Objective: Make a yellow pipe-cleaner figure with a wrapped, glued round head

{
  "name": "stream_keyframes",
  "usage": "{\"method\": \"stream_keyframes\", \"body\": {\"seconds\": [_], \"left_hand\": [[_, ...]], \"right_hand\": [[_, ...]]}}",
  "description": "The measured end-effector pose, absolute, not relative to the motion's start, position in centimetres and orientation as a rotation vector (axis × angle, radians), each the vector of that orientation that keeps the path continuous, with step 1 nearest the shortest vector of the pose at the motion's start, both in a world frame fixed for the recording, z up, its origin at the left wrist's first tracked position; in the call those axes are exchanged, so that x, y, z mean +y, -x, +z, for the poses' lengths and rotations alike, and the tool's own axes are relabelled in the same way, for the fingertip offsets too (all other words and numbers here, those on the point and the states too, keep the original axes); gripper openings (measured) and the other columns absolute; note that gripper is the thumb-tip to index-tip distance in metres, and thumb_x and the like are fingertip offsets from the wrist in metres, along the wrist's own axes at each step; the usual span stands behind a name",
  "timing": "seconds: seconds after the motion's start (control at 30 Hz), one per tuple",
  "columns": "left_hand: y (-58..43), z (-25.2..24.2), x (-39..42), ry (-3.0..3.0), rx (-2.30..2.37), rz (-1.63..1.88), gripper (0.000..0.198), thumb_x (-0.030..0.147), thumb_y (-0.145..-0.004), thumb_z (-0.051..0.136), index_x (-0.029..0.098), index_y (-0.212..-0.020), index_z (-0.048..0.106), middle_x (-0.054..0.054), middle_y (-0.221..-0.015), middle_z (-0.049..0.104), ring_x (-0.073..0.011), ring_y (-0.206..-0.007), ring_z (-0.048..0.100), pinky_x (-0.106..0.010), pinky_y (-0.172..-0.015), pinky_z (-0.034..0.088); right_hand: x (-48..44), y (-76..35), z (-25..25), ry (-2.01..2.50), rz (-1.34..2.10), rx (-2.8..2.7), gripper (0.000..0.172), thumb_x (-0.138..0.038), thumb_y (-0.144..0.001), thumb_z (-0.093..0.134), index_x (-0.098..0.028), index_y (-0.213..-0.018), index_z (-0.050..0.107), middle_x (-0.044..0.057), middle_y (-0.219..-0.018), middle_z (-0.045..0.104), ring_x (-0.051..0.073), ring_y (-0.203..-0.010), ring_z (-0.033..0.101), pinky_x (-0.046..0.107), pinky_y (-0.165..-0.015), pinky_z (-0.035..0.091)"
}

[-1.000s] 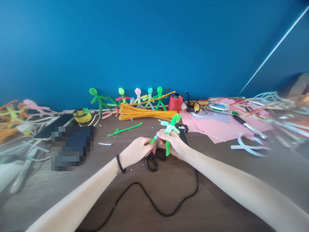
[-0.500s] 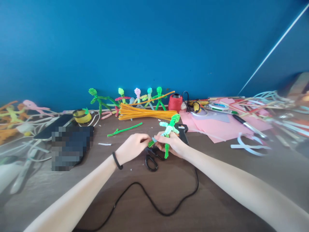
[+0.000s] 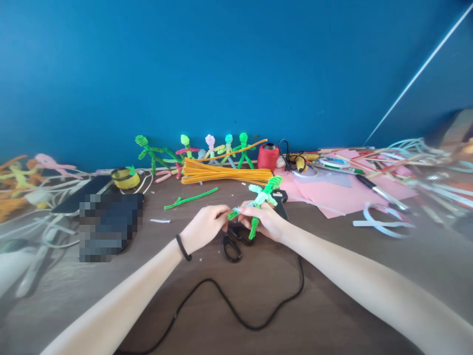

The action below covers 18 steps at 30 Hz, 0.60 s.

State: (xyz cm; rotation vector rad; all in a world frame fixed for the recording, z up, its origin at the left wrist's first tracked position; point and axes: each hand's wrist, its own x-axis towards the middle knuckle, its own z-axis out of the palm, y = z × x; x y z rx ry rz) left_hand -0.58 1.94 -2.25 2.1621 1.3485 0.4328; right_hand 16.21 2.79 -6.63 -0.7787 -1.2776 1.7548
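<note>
My right hand [image 3: 268, 220] is closed around a pipe-cleaner figure [image 3: 263, 196], with a bright green head, pale mint body and arms, and green legs. The figure leans to the right, its head above my fingers. One leg hangs down; the other points left toward my left hand [image 3: 209, 223]. Those left fingers are pinched together close to that green foot, and whatever is between them is hidden. A black hair tie [image 3: 182, 247] circles my left wrist. Just below both hands lie black-handled scissors [image 3: 231, 249], their blades out of sight. A black glue gun [image 3: 281, 202] is partly hidden behind my right hand.
Behind the hands lies a bundle of orange pipe cleaners [image 3: 225, 173], with several finished figures [image 3: 210, 145] along the blue wall. A green pipe-cleaner piece [image 3: 192, 198] lies left. Pink paper [image 3: 325, 195] and a marker [image 3: 382, 194] are right. A black cord [image 3: 236, 309] curves across the front.
The figure has tilted further right in my right hand. Its left-pointing foot now shows more beside my left fingertips, which have shifted slightly.
</note>
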Motion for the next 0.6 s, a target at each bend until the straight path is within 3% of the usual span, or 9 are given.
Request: {"method": "stream_keyframes", "body": {"seconds": [0.17, 0.6], "left_hand": [[-0.2, -2.2, 1.2, -2.116, 1.333, 0.339, 0.035, 0.034, -0.082, 0.032, 0.018, -0.060, 0.054, 0.001, -0.054, 0.056, -0.0123, -0.053, 0.050, -0.023, -0.056, 0.034], [-0.1, -0.1, 0.0, -2.461, 1.384, 0.174, 0.031, 0.032, -0.083, 0.033, 0.020, -0.066, 0.055, 0.000, -0.061, 0.058, -0.0126, -0.055, 0.048, -0.024, -0.054, 0.027]], "right_hand": [[2.8, -16.1, -6.6, 0.729, 1.752, -1.129, 0.019, -0.027, -0.070, 0.059, -0.014, -0.056, 0.054, -0.004, -0.044, 0.045, 0.007, -0.045, 0.042, 0.020, -0.045, 0.030], [3.0, -16.2, -7.2, 0.832, 1.566, -1.359, 0.022, -0.030, -0.072, 0.059, -0.015, -0.058, 0.052, -0.004, -0.047, 0.045, 0.006, -0.044, 0.037, 0.021, -0.042, 0.022]]}}
